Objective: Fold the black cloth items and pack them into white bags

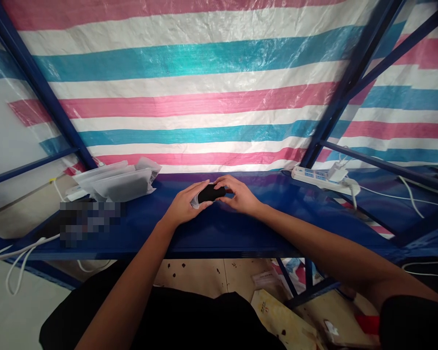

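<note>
A small black oblong object [208,194] is held between my two hands, low over the blue shelf [200,233]. My left hand [185,206] wraps round its left end, where a pale, bag-like piece [194,200] shows between the palm and the black surface. With fingers and thumb, my right hand [237,195] pinches the right end. Fingers cover both ends, so its exact kind cannot be made out.
Several frosted plastic bags [122,182] lie at the shelf's left. A white power strip [324,181] with plugs sits at the right, cables trailing. Blue metal posts [341,92] frame a striped tarp [204,107]. Below the shelf, a yellowish carton [282,321] lies on the floor.
</note>
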Demonstrator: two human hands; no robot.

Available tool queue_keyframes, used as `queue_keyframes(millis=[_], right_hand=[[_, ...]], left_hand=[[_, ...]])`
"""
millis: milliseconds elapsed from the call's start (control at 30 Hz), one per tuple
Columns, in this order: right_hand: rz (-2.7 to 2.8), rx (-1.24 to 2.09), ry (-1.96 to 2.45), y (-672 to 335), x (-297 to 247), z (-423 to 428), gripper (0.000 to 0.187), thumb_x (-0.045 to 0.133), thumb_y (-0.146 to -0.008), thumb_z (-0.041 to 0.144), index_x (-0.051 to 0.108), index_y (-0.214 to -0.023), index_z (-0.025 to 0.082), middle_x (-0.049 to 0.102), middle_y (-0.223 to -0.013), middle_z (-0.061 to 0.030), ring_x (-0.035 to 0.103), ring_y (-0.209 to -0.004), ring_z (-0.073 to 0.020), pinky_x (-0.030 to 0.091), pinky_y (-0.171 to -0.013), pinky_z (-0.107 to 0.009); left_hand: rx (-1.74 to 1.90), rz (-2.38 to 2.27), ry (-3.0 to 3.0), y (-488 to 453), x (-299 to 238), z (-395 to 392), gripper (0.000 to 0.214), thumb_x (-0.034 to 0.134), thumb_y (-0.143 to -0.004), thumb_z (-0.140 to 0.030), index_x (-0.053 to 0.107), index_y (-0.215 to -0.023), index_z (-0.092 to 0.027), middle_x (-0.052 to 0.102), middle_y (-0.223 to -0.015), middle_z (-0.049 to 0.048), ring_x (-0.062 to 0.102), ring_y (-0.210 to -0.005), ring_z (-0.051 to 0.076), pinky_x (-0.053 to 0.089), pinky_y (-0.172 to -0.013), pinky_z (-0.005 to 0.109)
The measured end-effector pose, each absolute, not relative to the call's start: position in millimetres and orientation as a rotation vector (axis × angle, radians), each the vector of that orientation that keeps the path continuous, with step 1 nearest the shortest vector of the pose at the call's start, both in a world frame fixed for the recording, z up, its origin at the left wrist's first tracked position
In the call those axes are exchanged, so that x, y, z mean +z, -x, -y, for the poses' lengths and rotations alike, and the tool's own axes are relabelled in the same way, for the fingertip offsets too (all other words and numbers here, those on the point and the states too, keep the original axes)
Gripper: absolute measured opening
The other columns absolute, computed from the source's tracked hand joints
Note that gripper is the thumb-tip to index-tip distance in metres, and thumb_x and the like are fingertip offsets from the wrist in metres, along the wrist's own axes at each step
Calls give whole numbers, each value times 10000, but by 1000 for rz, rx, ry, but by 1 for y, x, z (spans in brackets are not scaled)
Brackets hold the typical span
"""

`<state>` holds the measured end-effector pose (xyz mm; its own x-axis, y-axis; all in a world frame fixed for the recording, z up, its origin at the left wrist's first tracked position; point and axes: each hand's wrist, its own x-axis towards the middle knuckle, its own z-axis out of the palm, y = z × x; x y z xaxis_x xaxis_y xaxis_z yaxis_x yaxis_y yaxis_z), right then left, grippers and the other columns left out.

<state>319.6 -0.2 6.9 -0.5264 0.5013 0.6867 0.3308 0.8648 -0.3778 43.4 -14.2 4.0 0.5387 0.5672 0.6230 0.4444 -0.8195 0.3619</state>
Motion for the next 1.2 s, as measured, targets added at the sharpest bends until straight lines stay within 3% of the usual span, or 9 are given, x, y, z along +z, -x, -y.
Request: queue_keyframes(millis=[100,233,367,500,633,833,1000,1100,1200], right_hand=[[2184,167,581,-313,-2,-4,231,741,-977,243,688,-1201,259,677,-1305,-129,696,-1173,-278,646,-936,-430],[2305,-107,602,-306,-2,-6,163,664,-1013,186,712,-1145,270,706,-1289,-110,634,-1254,-302,586,-1078,-497],[2326,-325,634,-306,6,-2,285,678,-1021,212,759,-1292,246,710,-1363,-131,557,-1338,-367,533,-1145,-620],[2376,-292,601,-310,7,5,400,654,-1062,273,718,-1455,235,743,-1367,-119,569,-1388,-369,524,-1179,-628],[2400,-229,627,-308,0,7,513,737,-1027,384,691,-1508,212,729,-1464,-129,400,-1610,-427,408,-1282,-687],[2474,-202,792,-298,-10,0,631,765,-1011,437,635,-1578,195,721,-1488,-150,258,-1675,-479,268,-1312,-782],[2393,-223,726,-304,-7,-11,496,648,-1080,297,648,-1569,217,716,-1506,-110,517,-1548,-393,461,-1268,-642],[2310,-199,689,-315,-1,-16,363,635,-1094,296,751,-1437,265,793,-1372,-75,719,-1270,-330,614,-1104,-541],[2192,-167,699,-323,5,-13,256,712,-1065,387,814,-1274,280,839,-1215,-74,761,-1098,-319,642,-1004,-525]], left_hand=[[1118,-820,-2625,-46,4,16,536,549,-1120,-484,570,-1623,-301,578,-1663,45,553,-1542,261,445,-1318,481],[1131,-841,-2631,-48,1,14,469,461,-1158,-431,627,-1578,-305,584,-1657,15,527,-1563,233,392,-1355,480],[1211,-931,-2577,-43,1,11,475,421,-1171,-425,645,-1561,-271,649,-1592,28,561,-1534,234,400,-1343,500],[1294,-987,-2458,-39,4,12,464,427,-1166,-433,705,-1494,-259,718,-1505,27,636,-1454,237,489,-1272,466],[1282,-987,-2413,-41,12,20,444,427,-1162,-438,776,-1393,-290,769,-1421,7,693,-1377,243,520,-1232,453],[1233,-951,-2310,-44,19,26,454,454,-1150,-479,814,-1345,-284,803,-1352,15,730,-1297,269,502,-1232,451],[1302,-891,-1975,-38,14,20,527,491,-1121,-586,816,-1326,-226,779,-1401,75,712,-1337,307,523,-1200,447],[1336,-975,-1995,-34,9,13,538,733,-988,-603,784,-1370,-227,761,-1430,98,709,-1335,332,522,-1195,469],[1343,-1053,-2097,-31,6,8,610,877,-866,-565,771,-1381,-254,775,-1400,87,728,-1286,334,537,-1164,466]])
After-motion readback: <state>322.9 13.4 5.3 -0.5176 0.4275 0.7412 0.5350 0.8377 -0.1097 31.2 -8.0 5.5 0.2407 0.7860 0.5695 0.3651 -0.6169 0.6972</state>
